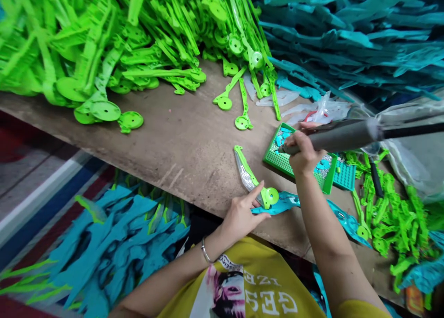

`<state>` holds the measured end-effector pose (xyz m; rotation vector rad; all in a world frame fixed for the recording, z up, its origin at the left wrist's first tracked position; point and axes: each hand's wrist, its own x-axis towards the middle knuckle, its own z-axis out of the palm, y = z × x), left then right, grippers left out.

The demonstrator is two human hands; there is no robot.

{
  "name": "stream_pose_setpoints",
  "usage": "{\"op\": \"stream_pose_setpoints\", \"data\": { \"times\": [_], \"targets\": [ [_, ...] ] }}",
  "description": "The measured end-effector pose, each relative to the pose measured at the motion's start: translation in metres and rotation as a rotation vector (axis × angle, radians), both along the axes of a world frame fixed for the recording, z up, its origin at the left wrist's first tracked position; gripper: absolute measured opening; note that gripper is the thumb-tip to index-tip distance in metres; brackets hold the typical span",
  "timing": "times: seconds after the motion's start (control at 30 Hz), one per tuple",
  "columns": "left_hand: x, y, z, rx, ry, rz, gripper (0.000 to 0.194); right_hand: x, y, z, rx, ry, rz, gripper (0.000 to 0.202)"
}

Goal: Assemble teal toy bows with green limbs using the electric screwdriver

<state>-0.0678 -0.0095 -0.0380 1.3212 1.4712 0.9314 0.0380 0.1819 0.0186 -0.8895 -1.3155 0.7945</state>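
Observation:
My left hand (243, 218) rests at the table's near edge, its fingers gripping a long blue plastic piece (282, 204). Its index finger touches a green arm with a round disc end (270, 196), which lies over the blue piece. A clear plastic blade (245, 174) runs along that green arm. My right hand (305, 153) is wrapped around a grey electric screwdriver (342, 136). The screwdriver's tip points down-left into a green perforated tray (274, 158) of small screws and blue bits. My right forearm hides part of the blue piece.
Green plastic parts (166, 31) are heaped along the back left, blue ones (354, 35) at the back right. More small green parts (385, 216) lie at the right, beside a blue basket (345, 174). Blue pieces (128, 244) are piled below the table, lower left.

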Motion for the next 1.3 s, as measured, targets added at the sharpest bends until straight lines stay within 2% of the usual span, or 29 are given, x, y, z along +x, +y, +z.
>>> {"op": "stream_pose_setpoints", "data": {
  "times": [0.13,0.27,0.37,0.6,0.83,0.93,1.07,1.13,1.2,1.3],
  "targets": [
    [0.001,0.0,0.001,-0.024,-0.002,-0.009,0.09,-0.032,-0.018,0.014,0.057,0.055,0.119,0.026],
    [0.001,0.001,0.003,-0.05,-0.008,-0.013,0.09,-0.068,-0.024,0.001,-0.025,-0.029,0.242,0.031],
    [0.001,0.002,0.004,-0.057,-0.014,-0.025,0.091,-0.084,-0.021,-0.012,-0.047,-0.028,0.259,0.033],
    [-0.001,0.001,0.005,-0.04,-0.006,-0.03,0.089,-0.094,-0.013,-0.021,-0.121,-0.072,0.244,0.03],
    [-0.002,0.001,0.002,-0.012,-0.009,-0.025,0.089,-0.092,0.005,-0.023,-0.195,-0.242,0.608,0.031],
    [-0.003,0.001,0.001,-0.014,0.009,-0.01,0.087,-0.094,0.005,-0.021,-0.168,-0.191,0.628,0.037],
    [-0.004,0.003,0.002,-0.004,0.049,0.003,0.078,-0.075,-0.008,0.0,-0.139,-0.126,0.428,0.046],
    [-0.005,0.004,0.0,-0.004,0.059,0.012,0.076,-0.053,-0.021,0.017,-0.168,-0.142,0.304,0.047],
    [-0.006,0.004,-0.003,-0.013,0.067,0.015,0.078,-0.024,-0.036,0.029,-0.19,-0.148,0.241,0.045],
    [-0.007,0.003,-0.006,-0.044,0.073,0.007,0.082,0.02,-0.059,0.03,-0.193,-0.112,0.229,0.039]
  ]
}}
